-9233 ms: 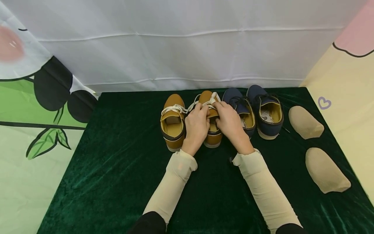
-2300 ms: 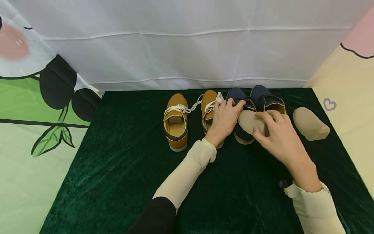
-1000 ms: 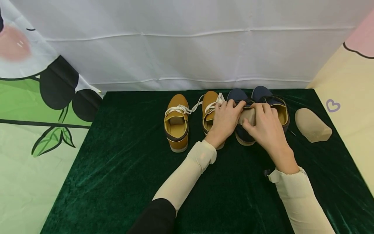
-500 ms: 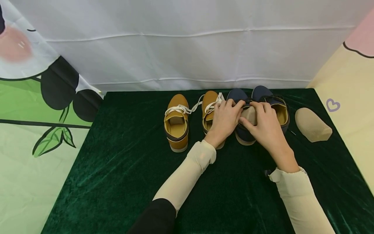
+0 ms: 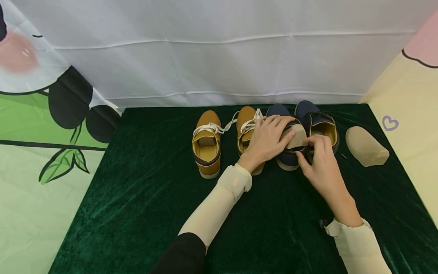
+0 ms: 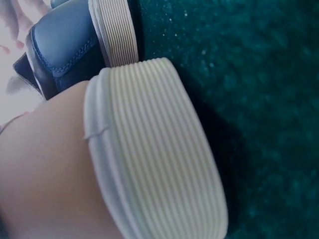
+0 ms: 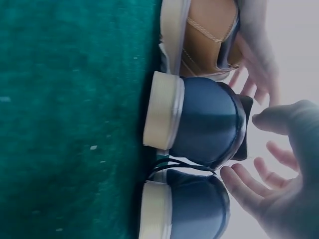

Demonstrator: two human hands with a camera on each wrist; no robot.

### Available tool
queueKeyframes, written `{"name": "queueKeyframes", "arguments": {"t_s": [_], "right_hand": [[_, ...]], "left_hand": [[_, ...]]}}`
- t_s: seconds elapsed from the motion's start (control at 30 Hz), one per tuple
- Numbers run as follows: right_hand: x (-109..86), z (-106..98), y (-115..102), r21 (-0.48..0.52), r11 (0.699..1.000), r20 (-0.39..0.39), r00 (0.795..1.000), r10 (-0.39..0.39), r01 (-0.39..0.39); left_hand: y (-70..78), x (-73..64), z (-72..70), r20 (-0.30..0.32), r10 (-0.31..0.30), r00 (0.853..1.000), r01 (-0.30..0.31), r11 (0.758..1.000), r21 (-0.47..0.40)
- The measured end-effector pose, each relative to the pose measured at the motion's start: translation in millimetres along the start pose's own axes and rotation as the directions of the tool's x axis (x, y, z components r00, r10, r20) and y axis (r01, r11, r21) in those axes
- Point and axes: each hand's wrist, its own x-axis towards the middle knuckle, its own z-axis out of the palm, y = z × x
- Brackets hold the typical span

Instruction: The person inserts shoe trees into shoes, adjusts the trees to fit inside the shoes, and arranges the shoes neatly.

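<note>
A beige, rounded shoe insert (image 5: 296, 136) sits in the opening of the left navy shoe (image 5: 278, 109). My left hand (image 5: 265, 140) lies over that shoe's laced side with fingers spread, its thumb reaching across the insert. At the heel end is my right hand (image 5: 319, 163), thumb and fingertips apart near the collar. In the right wrist view the right thumb (image 7: 271, 119) and fingers bracket the navy heel (image 7: 207, 122). The left wrist view shows mostly the wrist, with a navy shoe (image 6: 65, 37) beyond it; the left fingers are largely outside that view.
Two tan shoes (image 5: 206, 161) with white laces stand on the left, the nearer one partly behind my left hand. Another navy shoe (image 5: 323, 127) stands right of the worked one. A second beige insert (image 5: 366, 146) lies farther right on the green velvet cloth (image 5: 143, 198).
Both hands have left the tan shoe's laces. One insert went from the cloth into the left navy shoe. Just now my right hand drew back from it, and my left thumb stretched over it.
</note>
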Motion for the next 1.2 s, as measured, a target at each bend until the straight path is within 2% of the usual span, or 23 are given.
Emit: {"name": "queueKeyframes", "arguments": {"t_s": [0.13,0.27,0.47,0.77,1.0,1.2], "right_hand": [[-8.1,3,3,-0.023,1.0,-0.008,1.0,-0.014,0.014],[-12.6,6,6,-0.036,0.999,-0.021,0.999,-0.041,0.04],[-16.9,12,5,-0.041,0.997,-0.04,0.996,-0.074,0.072],[-17.2,16,7,-0.035,0.998,-0.06,0.996,-0.061,0.059],[-15.9,16,6,-0.018,0.998,-0.045,0.998,-0.053,0.052],[-15.0,14,4,-0.01,0.999,-0.036,0.998,-0.046,0.046]], "left_hand": [[-0.6,-0.5,0.4,0.009,0.078,0.997,-0.077,0.997,-0.014],[-0.8,-0.9,1.7,-0.006,0.119,0.993,-0.119,0.993,-0.009],[0.7,-1.1,1.9,-0.015,0.127,0.992,-0.127,0.992,0.023],[1.1,-1.3,2.2,-0.036,0.144,0.989,-0.142,0.988,0.061],[1.3,-1.1,-0.1,-0.002,0.127,0.992,-0.126,0.99,0.063],[0.8,0.5,-1.7,0.07,0.116,0.991,-0.123,0.988,0.098]]}}
